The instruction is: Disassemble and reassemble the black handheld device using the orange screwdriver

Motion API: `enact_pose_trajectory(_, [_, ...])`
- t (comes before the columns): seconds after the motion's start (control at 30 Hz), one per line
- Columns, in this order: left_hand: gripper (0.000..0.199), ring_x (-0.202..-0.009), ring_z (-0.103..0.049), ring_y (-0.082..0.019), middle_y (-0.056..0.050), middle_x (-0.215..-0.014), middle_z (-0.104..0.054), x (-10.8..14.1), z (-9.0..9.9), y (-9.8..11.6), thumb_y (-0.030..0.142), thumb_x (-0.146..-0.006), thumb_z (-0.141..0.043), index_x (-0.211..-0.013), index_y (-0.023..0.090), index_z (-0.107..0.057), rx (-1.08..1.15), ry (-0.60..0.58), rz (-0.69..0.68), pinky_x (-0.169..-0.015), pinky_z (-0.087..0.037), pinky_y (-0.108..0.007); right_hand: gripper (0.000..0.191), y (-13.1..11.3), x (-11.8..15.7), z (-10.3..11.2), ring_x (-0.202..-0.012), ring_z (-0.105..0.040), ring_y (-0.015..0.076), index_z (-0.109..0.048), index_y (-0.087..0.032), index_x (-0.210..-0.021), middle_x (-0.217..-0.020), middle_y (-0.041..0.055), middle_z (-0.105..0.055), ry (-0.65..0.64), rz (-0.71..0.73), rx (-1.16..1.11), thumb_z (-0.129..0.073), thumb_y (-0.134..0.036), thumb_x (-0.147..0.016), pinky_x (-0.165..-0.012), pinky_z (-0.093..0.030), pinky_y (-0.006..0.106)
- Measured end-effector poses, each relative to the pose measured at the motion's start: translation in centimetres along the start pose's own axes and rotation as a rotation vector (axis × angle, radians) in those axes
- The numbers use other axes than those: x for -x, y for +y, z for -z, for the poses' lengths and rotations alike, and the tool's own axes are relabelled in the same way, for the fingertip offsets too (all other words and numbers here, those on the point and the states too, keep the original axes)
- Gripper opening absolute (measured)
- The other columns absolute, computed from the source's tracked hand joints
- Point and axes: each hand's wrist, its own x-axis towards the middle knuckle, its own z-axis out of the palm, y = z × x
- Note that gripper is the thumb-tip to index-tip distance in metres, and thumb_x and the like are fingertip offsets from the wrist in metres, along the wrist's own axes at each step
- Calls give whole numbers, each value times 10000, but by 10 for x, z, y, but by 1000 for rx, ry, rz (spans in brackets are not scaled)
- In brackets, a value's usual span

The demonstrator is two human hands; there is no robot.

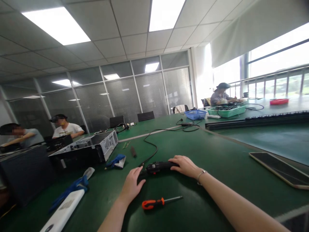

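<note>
A black corded power tool point(158, 166) with a small red part lies across the green table in front of me. My left hand point(131, 185) has its fingers and thumb around the tool's left end, close to where the cord point(154, 149) comes out. Around the right end, my right hand point(186, 165) curls its fingers, with a bracelet on that wrist. Nearer to me lies a screwdriver point(154, 203) with an orange and black handle, its shaft pointing right; neither hand touches it.
An opened computer case point(106, 148) stands at the left, near blue gloves point(117, 161) and a white bar-shaped object point(64, 211). A tablet-like device point(280, 167) lies right. Farther back are a blue basket point(195, 114), a green basket point(227, 111) and three people seated.
</note>
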Motion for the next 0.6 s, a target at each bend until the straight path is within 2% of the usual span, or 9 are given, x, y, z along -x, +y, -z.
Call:
enact_pose_trajectory(0.13, [459, -1209, -519, -277, -112, -1289, -580, 2, 2, 0, 377, -844, -549, -1271, 211, -572, 8, -65, 22, -1048, -408, -461, 423, 3, 1, -6, -940, -604, 220, -587, -285, -1237, -1012, 59, -649, 25, -33, 49, -501, -498, -882, -831, -443, 325])
enact_pose_trajectory(0.23, [432, -1216, -509, -266, -111, -1292, -579, 4, 5, 5, 392, -866, -515, -1248, 207, -596, 15, -108, 27, -1052, -404, -442, 434, 6, 3, -11, -934, -596, 222, -553, -271, -1271, -1019, 64, -639, 50, 1, 89, -466, -485, -904, -825, -452, 350])
enact_pose_trajectory(0.33, [438, -1257, -471, -272, -109, -1343, -537, 6, 6, 8, 375, -859, -522, -1259, 211, -587, 8, -86, 51, -1072, -377, -450, 463, 13, 7, -14, -918, -593, 221, -484, -268, -1341, -1031, 68, -625, 69, 81, 108, -454, -451, -917, -808, -465, 362])
enact_pose_trajectory(0.47, [488, -1282, -444, -281, -123, -1370, -504, 7, 3, 3, 338, -835, -542, -1299, 187, -549, -37, -30, 108, -1085, -356, -439, 496, 29, 14, -12, -899, -598, 202, -399, -321, -1404, -1064, 56, -607, 66, 207, 92, -463, -396, -917, -799, -479, 345])
enact_pose_trajectory(0.6, [536, -1252, -474, -296, -159, -1336, -528, 7, 0, -9, 361, -826, -543, -1312, 136, -527, -105, -16, 234, -1059, -379, -427, 476, 54, 21, -9, -871, -614, 195, -438, -339, -1379, -1065, 46, -617, 72, 142, 56, -460, -412, -909, -789, -490, 323])
